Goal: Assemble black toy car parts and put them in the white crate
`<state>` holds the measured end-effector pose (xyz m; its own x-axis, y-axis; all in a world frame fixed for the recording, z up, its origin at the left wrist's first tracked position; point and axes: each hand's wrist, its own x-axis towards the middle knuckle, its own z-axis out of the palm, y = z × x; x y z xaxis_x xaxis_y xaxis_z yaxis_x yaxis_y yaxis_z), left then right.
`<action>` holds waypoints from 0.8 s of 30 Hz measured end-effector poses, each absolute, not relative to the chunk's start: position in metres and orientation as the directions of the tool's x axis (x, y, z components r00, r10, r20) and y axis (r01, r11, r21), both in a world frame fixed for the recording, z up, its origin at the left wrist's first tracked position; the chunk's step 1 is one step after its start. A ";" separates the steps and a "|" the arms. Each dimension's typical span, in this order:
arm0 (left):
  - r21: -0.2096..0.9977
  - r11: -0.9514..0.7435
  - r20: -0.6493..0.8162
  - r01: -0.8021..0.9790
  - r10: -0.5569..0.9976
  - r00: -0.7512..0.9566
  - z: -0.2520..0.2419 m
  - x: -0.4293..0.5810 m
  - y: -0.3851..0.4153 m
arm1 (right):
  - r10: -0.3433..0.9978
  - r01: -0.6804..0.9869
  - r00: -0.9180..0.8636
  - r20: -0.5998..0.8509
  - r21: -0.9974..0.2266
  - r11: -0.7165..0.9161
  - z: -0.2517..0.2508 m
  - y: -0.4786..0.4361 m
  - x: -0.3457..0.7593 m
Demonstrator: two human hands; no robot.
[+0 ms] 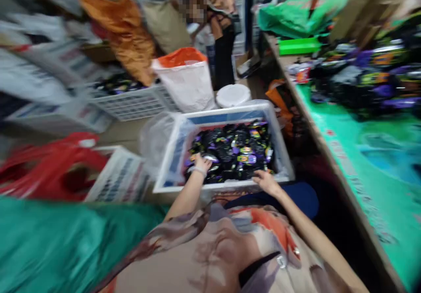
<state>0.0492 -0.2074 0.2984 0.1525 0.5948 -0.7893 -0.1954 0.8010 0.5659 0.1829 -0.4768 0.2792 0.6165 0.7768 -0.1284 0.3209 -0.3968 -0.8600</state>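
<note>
A white-rimmed plastic crate (286, 157) with a clear liner stands in front of me. Inside it lies a heap of shiny black packets (226, 146) with purple, green and orange print. My left hand (202, 164) rests on the packets at the near left, its fingers slightly apart against a shiny one. At the near right edge of the heap is my right hand (266, 182), its fingers loosely bent and apart, pointing left. Blur hides the exact contact of the fingertips.
More black packets (362, 73) are piled on the green-covered table (348, 152) at right. Behind the crate stand a white sack (187, 82) and a lidded white bucket (233, 95). A red bag (59, 166) and green sheeting (75, 240) lie left. Another person (223, 34) stands beyond.
</note>
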 end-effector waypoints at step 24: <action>0.740 -0.401 0.424 -0.540 -0.345 0.837 0.445 0.366 -0.595 | -0.609 -0.465 0.747 0.265 -0.446 -0.765 0.406 -0.813 0.338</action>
